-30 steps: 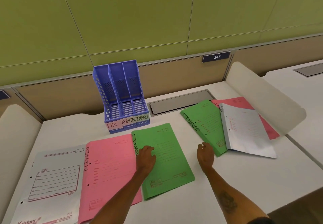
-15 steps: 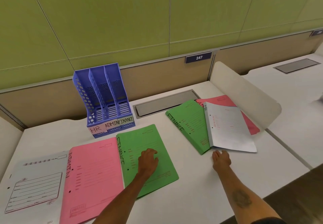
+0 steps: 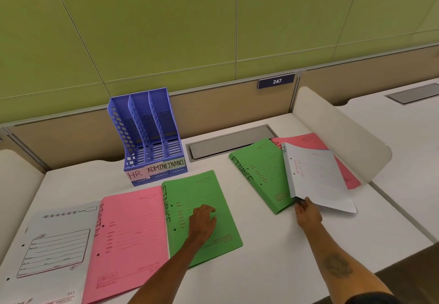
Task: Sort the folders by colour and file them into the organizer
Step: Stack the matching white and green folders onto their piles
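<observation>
Pinching the near corner of the spine edge of a pale grey thin-card folder, the right grip has that corner raised off the pile. The folder's far end seems to rest on a green card folder lettered FINANCE and a pink card folder, at the right of the white surface.

The left grip clasps nothing. Its bent fingers rest on a second green FINANCE folder, which lies flat beside a pink folder lettered ADMIN and a white printed folder.

The grey folder looks light and limp. Held by one corner it will likely sag and swing, and its smooth cover may slide over the green one. A hold midway along the punched spine edge would probably steady it better.

Its long axis runs from the person toward the back wall, leaning a little right at the near end. The punched spine is on the left and the top points away.

At the far left stands the blue-violet slotted plastic organizer, well apart from this pile, its bays tagged HR, ADMIN and FINANCE. All three look empty. To file the folder it would need turning up on edge.
</observation>
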A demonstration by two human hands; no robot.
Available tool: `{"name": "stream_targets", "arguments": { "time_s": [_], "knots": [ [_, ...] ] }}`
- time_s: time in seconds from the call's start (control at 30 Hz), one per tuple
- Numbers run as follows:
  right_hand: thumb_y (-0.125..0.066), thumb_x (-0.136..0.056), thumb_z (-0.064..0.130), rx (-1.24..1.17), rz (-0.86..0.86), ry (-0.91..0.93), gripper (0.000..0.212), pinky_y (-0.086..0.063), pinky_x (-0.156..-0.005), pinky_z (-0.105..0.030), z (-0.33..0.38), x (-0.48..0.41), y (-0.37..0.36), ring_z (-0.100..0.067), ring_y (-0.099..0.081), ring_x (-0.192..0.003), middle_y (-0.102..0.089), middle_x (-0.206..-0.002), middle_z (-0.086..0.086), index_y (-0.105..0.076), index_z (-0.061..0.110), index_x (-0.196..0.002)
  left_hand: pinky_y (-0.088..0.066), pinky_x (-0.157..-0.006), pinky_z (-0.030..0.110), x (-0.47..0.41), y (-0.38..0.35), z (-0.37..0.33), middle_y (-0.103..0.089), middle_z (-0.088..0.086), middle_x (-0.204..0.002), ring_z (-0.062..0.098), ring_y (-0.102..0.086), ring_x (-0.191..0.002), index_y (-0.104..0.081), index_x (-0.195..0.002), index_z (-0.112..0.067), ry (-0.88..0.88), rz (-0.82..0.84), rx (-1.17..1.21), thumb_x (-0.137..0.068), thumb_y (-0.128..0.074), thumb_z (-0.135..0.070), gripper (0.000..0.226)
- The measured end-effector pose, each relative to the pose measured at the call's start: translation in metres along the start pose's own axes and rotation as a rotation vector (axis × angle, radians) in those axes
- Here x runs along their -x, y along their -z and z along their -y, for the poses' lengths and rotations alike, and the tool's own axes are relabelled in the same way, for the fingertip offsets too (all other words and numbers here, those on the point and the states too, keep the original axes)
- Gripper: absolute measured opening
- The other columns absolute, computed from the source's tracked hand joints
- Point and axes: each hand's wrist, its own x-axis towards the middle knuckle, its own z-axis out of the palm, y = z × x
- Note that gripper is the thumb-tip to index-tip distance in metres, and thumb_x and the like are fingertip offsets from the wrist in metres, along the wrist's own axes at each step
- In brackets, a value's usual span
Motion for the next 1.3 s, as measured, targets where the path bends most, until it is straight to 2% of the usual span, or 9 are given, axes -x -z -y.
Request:
{"name": "stream_targets", "arguments": {
  "time_s": [0.07, 0.17, 0.23, 0.37, 0.5, 0.6, 0.73, 1.07, 1.3],
  "knots": [
    [-0.041, -0.105, 0.009, -0.002, 0.067, -0.006, 0.025, -0.040, -0.108, -0.018, 0.001, -0.004, -0.003, -0.002, -0.051, -0.116, -0.057, -0.118, -0.024, -0.055, -0.007, -0.118, -0.036, -0.110, 0.035, 0.002, 0.002, 0.001, -0.051, -0.005, -0.140, 0.016, -0.042, -0.132, -0.055, -0.131, -0.021, 0.003, 0.000, -0.002, -0.095, -0.055, -0.023, 0.036],
    [-0.040, -0.101, -0.006, 0.050, 0.171, 0.001, 0.020, -0.047, -0.103, -0.040, -0.001, 0.007, -0.005, -0.027, -0.052, -0.110, -0.055, -0.094, -0.015, -0.047, 0.004, -0.116, -0.037, -0.110, 0.034, 0.005, 0.004, 0.003, -0.052, -0.004, -0.139, 0.016, -0.043, -0.130, -0.056, -0.131, -0.020, 0.005, -0.001, 0.004, -0.095, -0.055, -0.021, 0.036],
    [-0.043, -0.096, -0.012, 0.052, 0.219, -0.013, 0.031, -0.049, -0.097, -0.042, -0.004, 0.015, -0.012, -0.028, -0.055, -0.100, -0.056, -0.095, -0.013, -0.046, 0.010, -0.118, -0.038, -0.109, 0.033, 0.007, 0.005, 0.004, -0.053, -0.004, -0.139, 0.016, -0.044, -0.130, -0.056, -0.131, -0.020, 0.002, 0.000, 0.020, -0.094, -0.055, -0.021, 0.037],
    [-0.045, -0.096, -0.010, 0.052, 0.292, -0.085, 0.021, -0.051, -0.091, -0.037, -0.018, 0.028, -0.022, -0.026, -0.056, -0.097, -0.056, -0.101, -0.013, -0.053, 0.008, -0.103, -0.037, -0.110, 0.033, 0.012, 0.007, 0.007, -0.051, -0.005, -0.141, 0.016, -0.043, -0.131, -0.055, -0.133, -0.020, 0.004, 0.002, 0.084, -0.095, -0.056, -0.021, 0.038],
    [-0.045, -0.094, -0.011, 0.057, 0.409, -0.086, 0.033, -0.050, -0.094, -0.035, -0.042, 0.043, -0.026, -0.026, -0.057, -0.098, -0.058, -0.104, -0.011, -0.048, 0.011, -0.119, -0.039, -0.109, 0.032, 0.014, 0.013, 0.005, -0.054, 0.001, -0.139, 0.018, -0.049, -0.128, -0.053, -0.135, -0.013, 0.021, -0.025, 0.369, -0.095, -0.060, -0.017, 0.041],
    [-0.046, -0.093, -0.011, 0.135, 0.500, -0.102, 0.036, -0.046, -0.098, -0.037, -0.063, 0.055, -0.030, -0.026, -0.057, -0.097, -0.058, -0.105, -0.010, -0.051, 0.013, -0.119, -0.047, -0.098, 0.030, 0.013, 0.025, 0.002, -0.057, 0.005, -0.135, 0.019, -0.057, -0.117, -0.052, -0.136, -0.011, 0.084, -0.064, 0.626, -0.096, -0.060, -0.019, 0.042],
    [-0.047, -0.092, -0.011, 0.259, 0.571, -0.191, 0.026, -0.060, -0.070, -0.031, -0.093, 0.069, -0.033, -0.025, -0.058, -0.087, -0.059, -0.092, -0.009, -0.054, 0.014, -0.095, -0.046, -0.105, 0.041, 0.007, 0.045, -0.001, -0.055, 0.003, -0.135, 0.021, -0.055, -0.120, -0.046, -0.141, -0.015, 0.170, -0.113, 0.845, -0.099, -0.053, -0.029, 0.045],
    [-0.060, -0.081, -0.010, 0.568, 0.836, -0.301, 0.052, -0.058, -0.079, -0.039, -0.169, 0.104, -0.039, -0.031, -0.060, -0.109, -0.063, -0.118, -0.010, -0.053, 0.016, -0.126, -0.052, -0.096, 0.047, -0.009, 0.092, 0.027, -0.061, 0.010, -0.126, 0.029, -0.061, -0.113, -0.046, -0.136, -0.013, 0.348, -0.238, 1.375, -0.098, -0.053, -0.040, 0.047],
    [-0.070, -0.079, -0.002, 0.855, 0.963, -0.357, 0.058, -0.050, -0.098, -0.049, -0.214, 0.121, -0.042, -0.033, -0.057, -0.115, -0.059, -0.126, -0.016, -0.049, 0.010, -0.132, -0.055, -0.091, 0.051, 0.001, 0.110, 0.078, -0.066, 0.015, -0.117, 0.033, -0.066, -0.104, -0.054, -0.124, -0.007, 0.484, -0.494, 1.445, -0.084, -0.075, -0.014, 0.045]
  ]
}}
